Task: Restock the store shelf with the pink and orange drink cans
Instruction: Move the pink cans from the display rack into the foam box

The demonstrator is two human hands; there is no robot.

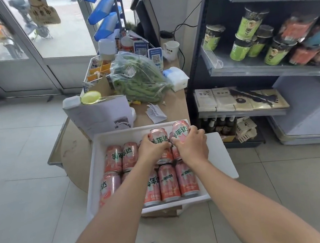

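Cans: pink and orange metal drink cans (169, 182), smooth cylinders with silver rims, were packed in rows inside a tray.
Writing: green block letters on the cans read "MIRINDA" on some and "美年达" on others.
Tray: the white rectangular tray (93, 166), matte and thick-walled, sat just in front of a counter and beside the shelf.
Left hand: the left hand (151, 147) had its fingers curled round one raised can (157, 135) at the tray's far end, with "美年达" showing above the knuckles.
Right hand: the right hand (192, 147) gripped a second raised can (181, 128) just beside the first, fingers wrapped over its front and the same three characters partly covered.
Shelf: the dark metal store shelf (247, 69) with grey boards stood to the right of the tray, and none of the pink cans were on it.
Shelf stock: tall green-labelled cups with dark lids (247, 24) stood on one board. Flat cream and gold packets (240, 98) lay on the board below, their print too small to read.
Counter: the brown flat-topped counter (175, 104) carried a clear crinkled plastic bag of green vegetables (140, 80), blue-and-white cards with QR codes (156, 57), a white mug (172, 49) and a creased paper receipt (155, 113).
Floor: pale grey square tiles (22, 152) lay under everything.
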